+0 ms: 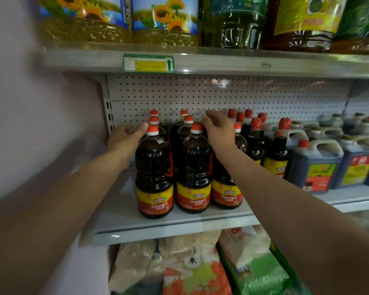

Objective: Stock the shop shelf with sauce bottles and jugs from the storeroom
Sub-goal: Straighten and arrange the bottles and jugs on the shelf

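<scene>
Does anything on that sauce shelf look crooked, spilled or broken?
Nothing stands out. The sauce bottles stand upright in rows beside the jugs, caps on, and the shelf shows no spill.

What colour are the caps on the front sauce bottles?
Orange-red with a white ring below, on the front sauce bottles; head view.

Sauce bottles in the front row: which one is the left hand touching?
The front left bottle. The left hand's fingertips rest by its orange cap; the front middle bottle stands untouched, nearer the right hand.
</scene>
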The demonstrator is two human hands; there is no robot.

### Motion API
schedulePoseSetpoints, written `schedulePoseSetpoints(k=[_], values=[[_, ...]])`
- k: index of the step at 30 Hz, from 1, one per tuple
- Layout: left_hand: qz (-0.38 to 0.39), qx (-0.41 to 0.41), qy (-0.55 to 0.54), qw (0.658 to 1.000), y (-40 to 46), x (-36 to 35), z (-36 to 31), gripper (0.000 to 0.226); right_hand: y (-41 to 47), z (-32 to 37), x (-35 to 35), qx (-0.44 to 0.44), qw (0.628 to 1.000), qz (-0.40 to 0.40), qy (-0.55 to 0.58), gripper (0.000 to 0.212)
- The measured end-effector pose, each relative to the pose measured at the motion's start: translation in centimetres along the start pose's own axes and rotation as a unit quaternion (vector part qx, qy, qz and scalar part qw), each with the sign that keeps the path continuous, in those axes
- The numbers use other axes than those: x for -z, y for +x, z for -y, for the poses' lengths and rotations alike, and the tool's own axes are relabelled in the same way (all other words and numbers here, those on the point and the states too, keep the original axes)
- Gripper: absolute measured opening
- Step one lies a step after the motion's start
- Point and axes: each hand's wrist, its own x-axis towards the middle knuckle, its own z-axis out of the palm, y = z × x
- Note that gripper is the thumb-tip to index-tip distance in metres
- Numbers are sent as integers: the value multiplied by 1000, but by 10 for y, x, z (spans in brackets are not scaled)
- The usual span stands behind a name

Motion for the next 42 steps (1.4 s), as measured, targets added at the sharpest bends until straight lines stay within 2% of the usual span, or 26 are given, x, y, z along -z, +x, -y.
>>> schedulePoseSetpoints(k=[4, 10, 13, 16, 19, 22, 28, 34, 39, 42], values=[[-49, -64, 36, 996, -28, -15, -13, 75, -15, 0, 31, 17, 999, -39, 1, 29], [-108, -177, 70, 976, -64, -52, -28, 66, -24, -21, 101, -10, 993, -120, 6, 21], [-98, -231, 67, 966, -83, -75, -37, 65, -17, -41, 141, -40, 987, -154, 4, 20], [-77, -249, 57, 964, -114, -114, -53, 61, -7, -70, 177, -68, 986, -152, -7, 18], [-58, -244, 41, 967, -144, -172, -59, 58, 0, -105, 209, -97, 988, -117, -21, 23], [-43, -225, 13, 973, -171, -241, -53, 53, 2, -149, 241, -104, 993, -57, -17, 19], [-22, -102, 23, 994, -204, -358, -14, 53, 0, -221, 283, -73, 989, 97, -79, 39], [-27, -71, 90, 993, -200, -391, 22, 55, -10, -244, 281, -104, 982, 137, -76, 56], [1, -44, 116, 992, -194, -405, 23, 55, -1, -245, 278, -132, 980, 151, -14, 58], [-10, -43, 109, 993, -194, -409, 26, 56, -1, -246, 277, -150, 976, 154, 29, 57]])
